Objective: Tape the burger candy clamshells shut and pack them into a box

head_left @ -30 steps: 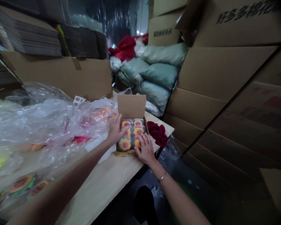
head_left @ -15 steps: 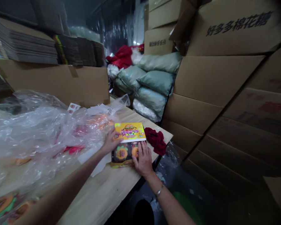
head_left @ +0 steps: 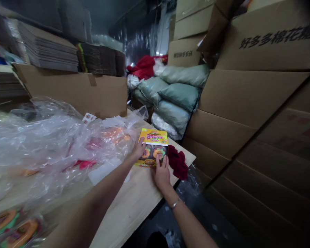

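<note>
A yellow display box [head_left: 155,136] with a burger cartoon on its lid stands near the table's right edge. Through its dark front show round burger-shaped sweets [head_left: 159,152] in clear packs. My left hand [head_left: 138,150] is closed against the box's left side, fingers at the lid's corner. My right hand [head_left: 162,174] has its fingers stretched out, the tips touching the front of the box at the right-hand pack; no firm grip shows there. A dark red cloth [head_left: 178,161] lies just right of the box.
Crumpled clear plastic [head_left: 54,144] covers the table's left side, with packed burger sweets [head_left: 22,234] at the near left. A long carton [head_left: 74,91] stands at the back. Stuffed green sacks [head_left: 179,96] and stacked cartons [head_left: 248,96] rise beyond the right edge.
The box has been pushed farther back on the table, and both hands have moved with it. My right hand now rests lower on its front. The camera view has shifted slightly left.
</note>
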Motion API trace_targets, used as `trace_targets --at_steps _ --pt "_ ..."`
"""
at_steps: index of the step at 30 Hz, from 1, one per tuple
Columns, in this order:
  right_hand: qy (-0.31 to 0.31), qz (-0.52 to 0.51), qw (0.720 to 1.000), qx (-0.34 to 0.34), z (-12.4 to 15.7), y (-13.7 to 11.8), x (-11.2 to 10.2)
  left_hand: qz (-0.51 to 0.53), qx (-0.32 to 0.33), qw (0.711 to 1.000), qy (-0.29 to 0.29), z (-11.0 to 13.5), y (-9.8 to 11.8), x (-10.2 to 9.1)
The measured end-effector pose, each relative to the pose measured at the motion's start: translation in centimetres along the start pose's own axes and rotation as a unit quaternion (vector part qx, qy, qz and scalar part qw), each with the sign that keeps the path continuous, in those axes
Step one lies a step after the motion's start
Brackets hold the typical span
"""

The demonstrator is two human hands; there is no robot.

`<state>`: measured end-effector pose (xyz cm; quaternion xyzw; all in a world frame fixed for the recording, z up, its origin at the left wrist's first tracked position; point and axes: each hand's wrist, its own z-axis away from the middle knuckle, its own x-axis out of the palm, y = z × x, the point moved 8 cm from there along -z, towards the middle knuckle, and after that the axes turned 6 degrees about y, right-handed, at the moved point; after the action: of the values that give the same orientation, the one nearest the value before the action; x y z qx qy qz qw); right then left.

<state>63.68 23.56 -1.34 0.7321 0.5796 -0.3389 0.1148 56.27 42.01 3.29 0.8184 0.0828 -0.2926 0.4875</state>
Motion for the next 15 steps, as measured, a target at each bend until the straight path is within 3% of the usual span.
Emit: trace_targets --at_steps 4,7,11,13,15 --pt "-0.034 0.041 0.999 -0.005 -2.8 1.6 2.7 -0.018 -0.032 0.999 -0.01 -2.7 1.3 1.1" --pt "-0.095 0.057 0.994 -0.006 -4.4 2.6 4.0 -0.041 -0.034 0.999 0.0 -1.0 3.0 0.7" --pt "-0.18 0.06 0.982 -0.005 -5.5 3.8 5.9 -0.085 -0.009 0.996 -0.014 6.1 4.6 -1.2" --pt "-0.207 0.05 0.977 -0.002 -5.9 4.8 7.4 -0.089 0.08 0.989 -0.092 11.2 5.8 -2.1" --pt "-0.202 0.039 0.979 0.003 -6.2 5.9 8.7 -0.096 0.121 0.981 -0.114 16.6 6.0 -5.1"
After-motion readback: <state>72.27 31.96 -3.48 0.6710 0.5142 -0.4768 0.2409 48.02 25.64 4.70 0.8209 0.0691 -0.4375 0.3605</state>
